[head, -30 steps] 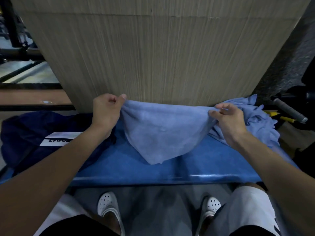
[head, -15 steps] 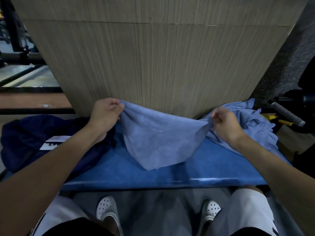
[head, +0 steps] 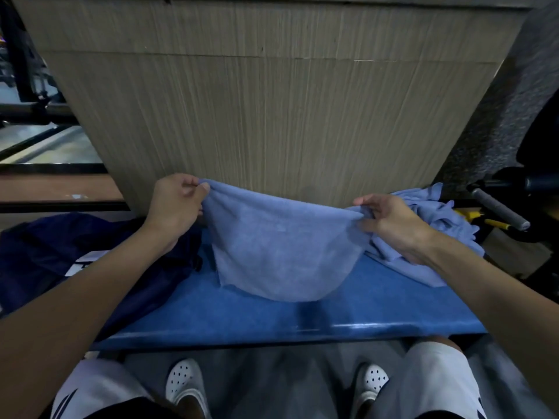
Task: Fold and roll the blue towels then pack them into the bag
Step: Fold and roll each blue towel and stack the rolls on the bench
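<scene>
Wood-grain panelling rises behind a blue desk (head: 272,316) where the work has barely begun. A dark navy bag (head: 60,252) lies slumped at the left end, apparently holding no towels yet, though its opening is hard to make out. At the right end a heap of unfolded blue towels (head: 438,219) waits. Between them one blue towel (head: 281,249) hangs stretched, its lower edge resting on the desk. The left hand (head: 175,207) pinches one top corner and the right hand (head: 390,222) grips the other. Nothing is rolled; folding, rolling and packing all remain.
</scene>
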